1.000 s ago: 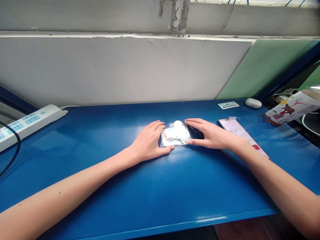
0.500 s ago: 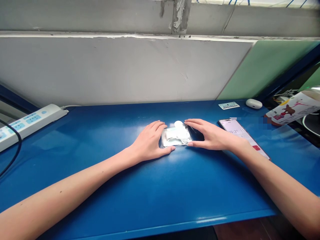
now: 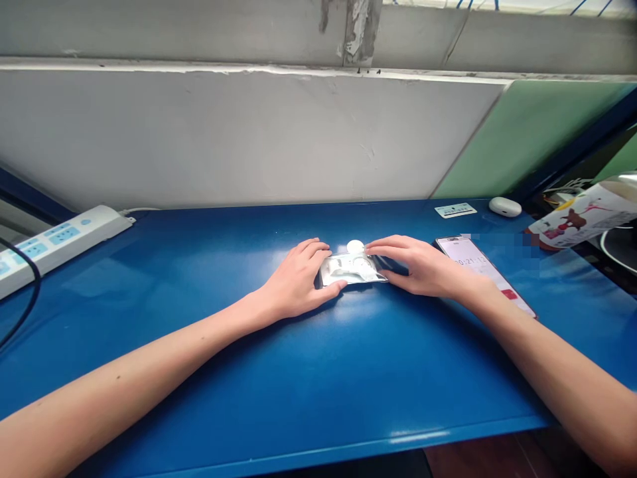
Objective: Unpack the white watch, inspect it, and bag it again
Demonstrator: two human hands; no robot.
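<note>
A small shiny clear packet (image 3: pixel 350 268) with white, folded-looking contents lies on the blue desk between my two hands. What exactly is inside cannot be made out. My left hand (image 3: pixel 300 279) grips the packet's left end, fingers at the back edge and thumb along the front. At the other end, my right hand (image 3: pixel 415 264) has its fingertips by the back right corner and its thumb on the front right corner. A round white disc (image 3: pixel 355 247) sits at the packet's back edge, close to the right fingertips.
A phone (image 3: pixel 480 269) with a running timer lies beside my right forearm. Behind it are a card (image 3: pixel 456 210) and a white earbud case (image 3: pixel 505 206). A printed paper cup (image 3: pixel 584 216) lies tilted at right. A power strip (image 3: pixel 64 242) with a black cable is at left.
My right thumb has drawn in and back against the packet's front right corner. The packet's front edge has shifted slightly back and its contents look rearranged. My left hand has barely moved.
</note>
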